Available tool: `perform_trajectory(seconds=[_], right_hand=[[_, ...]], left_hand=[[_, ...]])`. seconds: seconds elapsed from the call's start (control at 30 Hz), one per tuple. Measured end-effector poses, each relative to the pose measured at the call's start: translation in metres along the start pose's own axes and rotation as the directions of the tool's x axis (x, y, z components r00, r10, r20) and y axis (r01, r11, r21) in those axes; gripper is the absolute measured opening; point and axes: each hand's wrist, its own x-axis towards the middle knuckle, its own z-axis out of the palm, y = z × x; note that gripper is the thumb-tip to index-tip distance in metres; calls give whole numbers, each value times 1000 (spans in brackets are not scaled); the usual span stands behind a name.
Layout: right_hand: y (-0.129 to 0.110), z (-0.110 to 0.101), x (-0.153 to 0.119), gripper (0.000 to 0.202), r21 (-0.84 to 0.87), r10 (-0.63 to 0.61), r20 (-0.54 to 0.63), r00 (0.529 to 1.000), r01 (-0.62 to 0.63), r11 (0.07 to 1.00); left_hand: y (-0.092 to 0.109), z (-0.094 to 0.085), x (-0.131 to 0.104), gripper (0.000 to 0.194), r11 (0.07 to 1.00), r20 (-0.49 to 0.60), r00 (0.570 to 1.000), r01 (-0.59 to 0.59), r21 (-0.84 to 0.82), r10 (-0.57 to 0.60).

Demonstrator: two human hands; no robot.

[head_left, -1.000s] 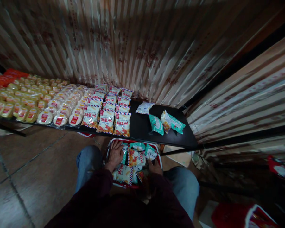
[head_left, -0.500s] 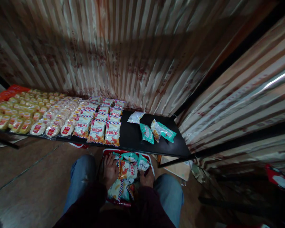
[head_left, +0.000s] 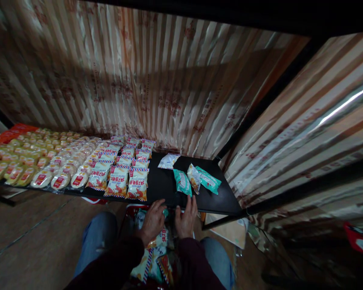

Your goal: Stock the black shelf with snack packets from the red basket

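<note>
My left hand (head_left: pixel 153 221) hovers at the shelf's front edge above the red basket (head_left: pixel 134 206), fingers stretched out and slightly bent. A bit of a teal packet shows by its fingertips; no grip on it is visible. My right hand (head_left: pixel 185 219) is open, thumb apart, with fingertips at the edge just below a teal snack packet (head_left: pixel 182 182). Beside that packet lie an orange-and-white packet (head_left: pixel 194 178) and another teal packet (head_left: pixel 209 180). Mixed snack packets (head_left: pixel 159 239) fill the basket between my knees, partly hidden by my hands and sleeves.
On the black shelf (head_left: pixel 160 183), rows of white-and-orange snack packets (head_left: pixel 138 183) stand beside wrapped round cakes (head_left: pixel 60 179). A pale packet (head_left: pixel 168 161) lies near the back. Striped sheeting (head_left: pixel 169 80) hangs behind, and a dark frame post (head_left: pixel 254 108) slants on the right.
Both hands have risen from among the packets in the basket to the shelf's front edge. The view has tilted slightly, and the packets on the shelf keep their arrangement.
</note>
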Motion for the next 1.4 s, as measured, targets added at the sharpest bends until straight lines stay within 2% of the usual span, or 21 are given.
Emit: perform_trajectory(seconds=[0.07, 0.13, 0.2, 0.27, 0.33, 0.37, 0.47, 0.57, 0.67, 0.73, 0.87, 0.93, 1.03, 1.07, 1.1, 1.17, 1.23, 1.27, 1.33, 1.4], right_hand=[[-4, -2, 6, 52, 16, -22, 14, 1000, 22, 1000], [-5, -5, -1, 45, 52, -40, 90, 995, 36, 998], [-2, -4, -20, 37, 95, -63, 236, 970, 41, 995], [5, 1, -47, 32, 105, -64, 396, 916, 24, 994], [13, 11, -75, 37, 51, 4, 485, 874, -33, 998], [17, 16, -86, 38, 19, 51, 514, 856, -71, 997], [24, 27, -106, 38, -34, 129, 542, 831, -132, 991], [27, 25, -107, 38, -14, 138, 593, 793, -161, 987], [26, 17, -100, 41, 44, 114, 643, 758, -185, 982], [24, 12, -96, 42, 102, 96, 652, 752, -212, 972], [13, 6, -89, 42, 174, 128, 652, 747, -312, 934], [8, 2, -85, 41, 211, 126, 614, 779, -316, 925], [2, -5, -77, 50, 259, 181, 471, 863, -332, 907], [1, -7, -73, 54, 263, 249, 437, 864, -387, 884], [0, -10, -70, 58, 268, 334, 432, 838, -473, 839], [-4, -14, -66, 62, 308, 465, 518, 718, -664, 682], [-8, -15, -64, 59, 371, 459, 661, 594, -790, 489], [-11, -16, -64, 56, 401, 422, 715, 558, -821, 407], [-16, -15, -65, 49, 444, 373, 758, 535, -842, 306], [-19, -13, -66, 47, 474, 379, 728, 571, -819, 324]], left_hand=[[1, -2, 8, 40, 999, 69, 997, 29, -15, -28], [-1, -5, 8, 39, 999, 186, 981, 47, -5, -45], [-6, -6, -3, 38, 996, 306, 948, 74, 43, -84], [-13, -4, -21, 41, 991, 396, 912, 68, 112, -108], [-21, 1, -42, 55, 986, 453, 887, 12, 165, -86], [-24, 4, -51, 59, 984, 472, 878, -10, 177, -76], [-33, 14, -71, 56, 978, 430, 899, -5, 211, -88], [-40, 15, -80, 58, 982, 431, 901, -36, 184, -47], [-45, 8, -81, 68, 987, 496, 868, -86, 136, 7], [-44, 2, -79, 67, 988, 510, 860, -71, 134, -7], [-37, -7, -75, 62, 989, 463, 884, -4, 145, -64], [-33, -12, -72, 61, 992, 453, 890, -17, 128, -44], [-30, -24, -67, 62, 994, 429, 903, -58, 98, 10], [-28, -28, -66, 62, 993, 404, 915, -63, 100, 17], [-27, -33, -64, 61, 992, 375, 927, -66, 106, 22], [-23, -41, -63, 60, 990, 325, 945, -82, 118, 40], [-17, -46, -63, 58, 987, 296, 952, -116, 115, 77], [-14, -48, -64, 57, 986, 283, 955, -130, 109, 94], [-8, -49, -67, 55, 986, 254, 961, -136, 99, 107], [-4, -48, -71, 54, 990, 230, 968, -117, 84, 95]])
